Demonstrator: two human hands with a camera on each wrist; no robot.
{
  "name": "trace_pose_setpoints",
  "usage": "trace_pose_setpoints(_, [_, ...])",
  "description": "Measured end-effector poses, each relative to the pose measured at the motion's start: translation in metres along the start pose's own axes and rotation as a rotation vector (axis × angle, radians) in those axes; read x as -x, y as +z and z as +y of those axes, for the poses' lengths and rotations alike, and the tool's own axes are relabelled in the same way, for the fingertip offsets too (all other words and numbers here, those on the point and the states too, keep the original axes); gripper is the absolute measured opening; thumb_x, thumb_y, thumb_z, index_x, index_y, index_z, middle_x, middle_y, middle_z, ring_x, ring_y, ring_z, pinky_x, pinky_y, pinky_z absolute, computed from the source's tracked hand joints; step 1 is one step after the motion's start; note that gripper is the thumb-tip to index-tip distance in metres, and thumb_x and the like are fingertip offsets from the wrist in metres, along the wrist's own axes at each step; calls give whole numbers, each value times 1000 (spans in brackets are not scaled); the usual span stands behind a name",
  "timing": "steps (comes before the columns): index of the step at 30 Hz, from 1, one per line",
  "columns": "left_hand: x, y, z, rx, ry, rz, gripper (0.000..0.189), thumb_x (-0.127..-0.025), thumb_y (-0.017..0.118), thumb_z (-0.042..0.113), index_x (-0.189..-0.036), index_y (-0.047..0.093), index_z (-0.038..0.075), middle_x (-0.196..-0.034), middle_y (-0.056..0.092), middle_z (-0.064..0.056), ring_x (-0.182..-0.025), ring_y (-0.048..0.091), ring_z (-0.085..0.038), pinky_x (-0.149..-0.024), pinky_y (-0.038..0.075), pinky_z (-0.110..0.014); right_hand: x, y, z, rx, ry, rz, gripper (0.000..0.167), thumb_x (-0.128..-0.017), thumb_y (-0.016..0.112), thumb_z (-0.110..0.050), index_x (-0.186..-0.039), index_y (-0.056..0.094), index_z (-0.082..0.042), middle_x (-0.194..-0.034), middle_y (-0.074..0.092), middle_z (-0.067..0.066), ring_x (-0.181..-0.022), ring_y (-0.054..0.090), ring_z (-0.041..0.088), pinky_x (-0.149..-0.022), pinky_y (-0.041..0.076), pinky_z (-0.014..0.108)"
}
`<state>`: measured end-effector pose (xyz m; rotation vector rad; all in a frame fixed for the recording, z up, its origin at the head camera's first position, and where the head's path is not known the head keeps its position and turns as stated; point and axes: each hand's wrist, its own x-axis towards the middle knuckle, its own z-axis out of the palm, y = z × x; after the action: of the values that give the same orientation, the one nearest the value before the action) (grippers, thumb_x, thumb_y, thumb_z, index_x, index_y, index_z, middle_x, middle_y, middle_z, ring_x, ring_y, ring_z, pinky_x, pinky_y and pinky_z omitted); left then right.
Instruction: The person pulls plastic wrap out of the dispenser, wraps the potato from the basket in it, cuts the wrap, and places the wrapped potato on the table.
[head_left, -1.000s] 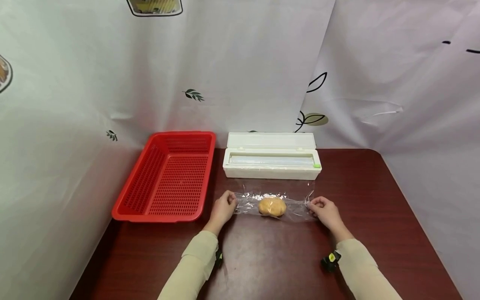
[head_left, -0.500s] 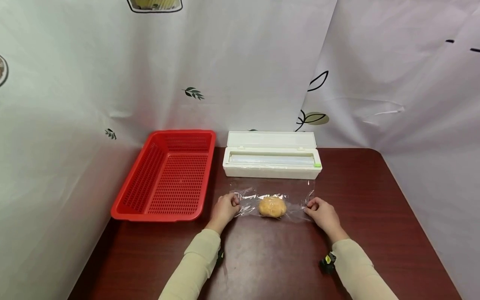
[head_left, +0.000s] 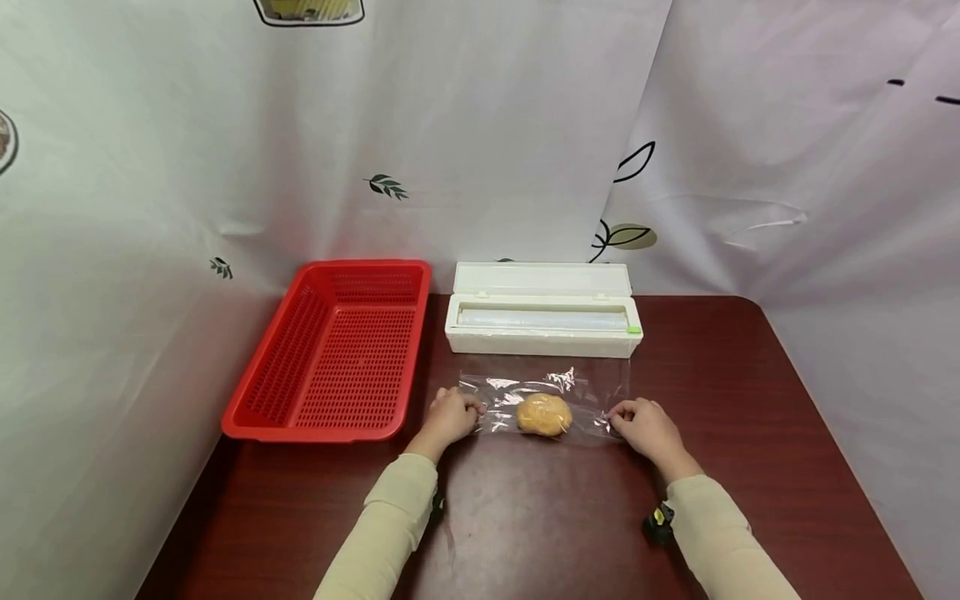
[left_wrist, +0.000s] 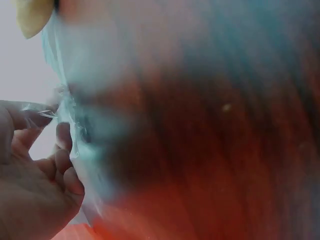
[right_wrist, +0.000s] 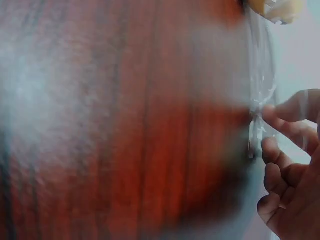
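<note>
The bun [head_left: 543, 414] lies amid the film [head_left: 501, 398], long axis running left to right. Left of the bun, the left hand [head_left: 450, 416] pinches film, fingers bent; right of it, the right hand [head_left: 648, 429] pinches too (neither clearly nearer).

On the left, a red basket [head_left: 311, 435] is being supported by the table [head_left: 525, 525], which is being enclosed behind and on both sides by white sheets [head_left: 487, 108] bearing printed leaves [head_left: 633, 237].
</note>
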<state>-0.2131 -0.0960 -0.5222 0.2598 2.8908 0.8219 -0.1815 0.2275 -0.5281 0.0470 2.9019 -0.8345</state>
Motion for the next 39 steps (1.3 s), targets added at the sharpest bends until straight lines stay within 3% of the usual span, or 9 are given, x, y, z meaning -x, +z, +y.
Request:
trace_pose_setpoints(4, [-4,-3,-2,161,-107,16,22,-85,50,10,-81,71,15,-94,63,-9,-92,47,-29,-79,39,-41,-4,-7,0,-49,-5,-39,14,-86,60,-22,-89,70,-12,-74,53,1,-69,46,18,-60,37,32])
trace_pose_setpoints(8, [-13,-7,-1,299,-173,133,15,-84,51,8,-91,64,7,-93,62,-11,-93,45,-31,-80,39,-41,-15,-24,2,-157,-5,43,17,-87,60,-21,-92,67,-6,-83,63,9,-75,55,23,-68,44,38])
trace_pose_setpoints(11, [-23,-12,4,393,-221,240,21,-84,55,8,-104,56,2,-97,55,-15,-97,41,-33,-83,36,-44,-30,-42,1,-233,62,109,24,-90,57,-21,-101,62,0,-97,61,17,-87,54,30,-77,43,42])
trace_pose_setpoints(15, [-41,-21,12,609,-296,351,36,-84,58,10,-116,46,1,-113,53,-18,-108,41,-34,-91,34,-45,-50,-57,-3,-407,237,85,41,-93,52,-28,-117,51,5,-115,51,23,-101,47,32,-84,40,43])
trace_pose_setpoints(19, [-70,-10,-3,797,-319,382,42,-83,62,15,-120,41,10,-108,58,-10,-102,52,-26,-86,42,-37,-61,-61,-9,-595,391,36,56,-91,52,-40,-124,43,4,-121,44,20,-107,41,30,-90,37,43])
trace_pose_setpoints(22, [-100,11,-31,867,-329,394,47,-79,66,15,-118,40,13,-100,57,-9,-92,55,-23,-75,45,-35,-65,-62,-12,-708,457,5,60,-88,57,-44,-124,42,2,-119,48,18,-108,42,29,-92,36,43])
trace_pose_setpoints(29, [-145,43,-80,870,-358,429,41,-73,71,18,-103,45,8,-89,53,-9,-76,52,-20,-63,45,-30,-67,-65,-19,-913,491,-73,44,-84,65,-42,-110,55,-8,-84,70,-4,-98,56,20,-93,35,37])
trace_pose_setpoints(32, [-132,28,-66,860,-320,399,39,-72,76,24,-99,52,9,-89,54,-7,-76,52,-18,-63,45,-30,-67,-65,-21,-923,478,-66,28,-84,66,-37,-95,60,-13,-70,67,-11,-80,58,12,-82,37,34])
trace_pose_setpoints(39, [-68,-43,15,738,-326,278,28,-81,69,7,-107,65,-2,-99,64,-18,-90,59,-27,-76,48,-35,-65,-70,-23,-886,430,-72,18,-86,65,-34,-85,64,-16,-63,65,-10,-70,62,8,-71,42,28])
